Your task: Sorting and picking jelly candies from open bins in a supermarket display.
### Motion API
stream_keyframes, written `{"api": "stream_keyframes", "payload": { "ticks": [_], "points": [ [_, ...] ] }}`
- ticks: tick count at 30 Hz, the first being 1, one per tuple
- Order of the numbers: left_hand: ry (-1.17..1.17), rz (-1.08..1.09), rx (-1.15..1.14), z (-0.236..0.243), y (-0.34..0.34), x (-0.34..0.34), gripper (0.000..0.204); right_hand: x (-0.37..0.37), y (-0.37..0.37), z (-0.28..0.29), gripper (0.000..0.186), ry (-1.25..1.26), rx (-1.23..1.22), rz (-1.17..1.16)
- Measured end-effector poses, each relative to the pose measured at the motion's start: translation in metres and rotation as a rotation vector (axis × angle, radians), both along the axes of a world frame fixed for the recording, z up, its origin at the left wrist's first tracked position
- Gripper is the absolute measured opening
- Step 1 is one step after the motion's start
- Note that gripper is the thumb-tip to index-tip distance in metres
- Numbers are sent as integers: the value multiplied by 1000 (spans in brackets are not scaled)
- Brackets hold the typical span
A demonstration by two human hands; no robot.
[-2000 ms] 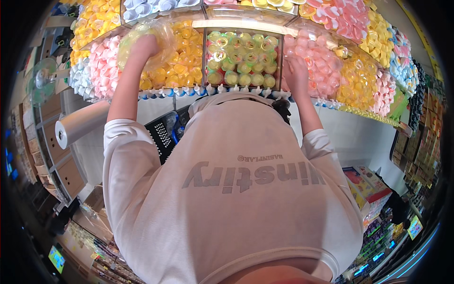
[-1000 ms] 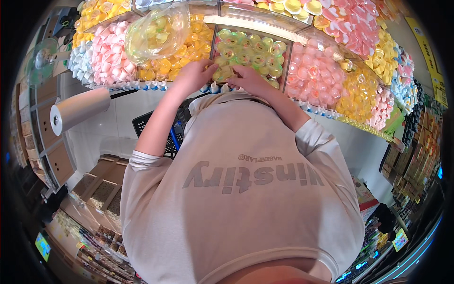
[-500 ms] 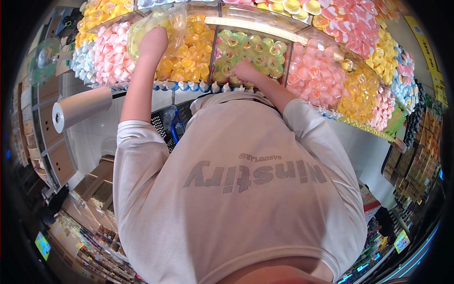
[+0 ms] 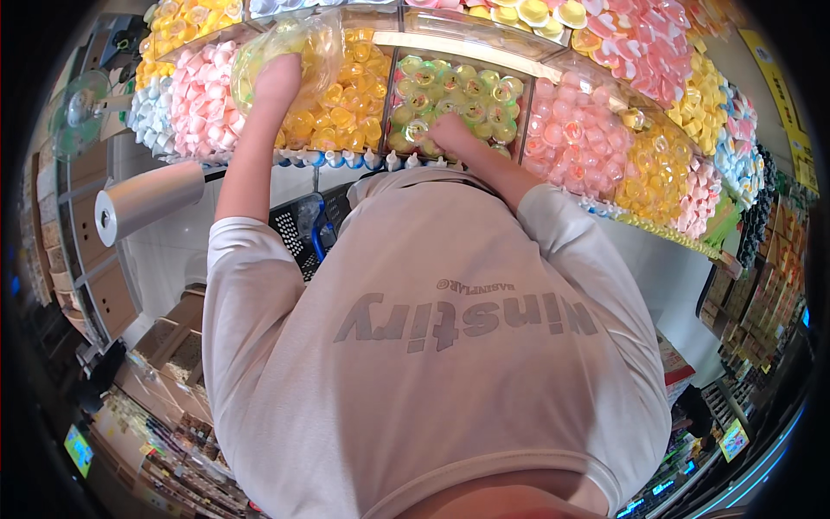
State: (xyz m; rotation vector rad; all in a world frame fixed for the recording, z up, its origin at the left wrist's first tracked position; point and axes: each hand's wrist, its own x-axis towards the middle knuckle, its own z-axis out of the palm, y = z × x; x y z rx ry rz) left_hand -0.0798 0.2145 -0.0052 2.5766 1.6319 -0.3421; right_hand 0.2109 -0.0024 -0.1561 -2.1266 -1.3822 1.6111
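My left hand (image 4: pixel 278 80) is closed on a clear plastic bag (image 4: pixel 304 48), which hangs over the bins at the upper left. Pale yellow-green pieces show through its film. My right hand (image 4: pixel 450 134) is at the front part of a bin of green jelly cups (image 4: pixel 471 91). Its fingers are curled down among the cups, and whatever they pinch is hidden. One shiny jelly cup (image 4: pixel 416 131) lies right at the fingertips. Between the bag and the green bin sits a bin of orange-yellow jelly cups (image 4: pixel 350 99).
Pink jelly cups (image 4: pixel 575 130) fill the bin to the right, behind a clear divider. A roll of plastic bags (image 4: pixel 147 209) sticks out at the left. Below the counter edge is a dark shopping basket (image 4: pixel 298 229) with a blue handle. A fan (image 4: pixel 79 112) stands at the far left.
My left hand and the bag have shifted slightly left. The right hand stays over the green cups, and a shiny cup now shows beside its fingertips.
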Motion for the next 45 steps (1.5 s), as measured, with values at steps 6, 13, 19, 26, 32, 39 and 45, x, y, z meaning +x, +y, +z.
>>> {"api": "stream_keyframes", "payload": {
  "ticks": [6, 13, 19, 26, 32, 39, 45],
  "points": [
    [-94, -13, 50, 7, -6, -5, 24, 5, -5, 11, 38, -109, 130, 79],
    [-564, 34, 212, 77, -69, 9, 23, 33, -14, 83, 37, -1, 205, -188],
    [-1161, 301, -599, 86, -149, 67, 21, 50, -27, 123, 43, 385, 407, -319],
    [-1261, 611, -1292, -6, -181, 100, 22, 23, -44, 127, 65, 326, 530, 36],
    [-1039, 603, -1167, -30, -189, 106, 27, 30, -41, 142, 65, 306, 58, -107],
    [-732, -44, -520, -28, -185, 109, 27, 42, -45, 113, 38, -230, 489, 212],
    [-429, -397, -667, -36, -169, 115, 28, 39, -36, 75, 16, -268, 745, 628]
  ]
}}
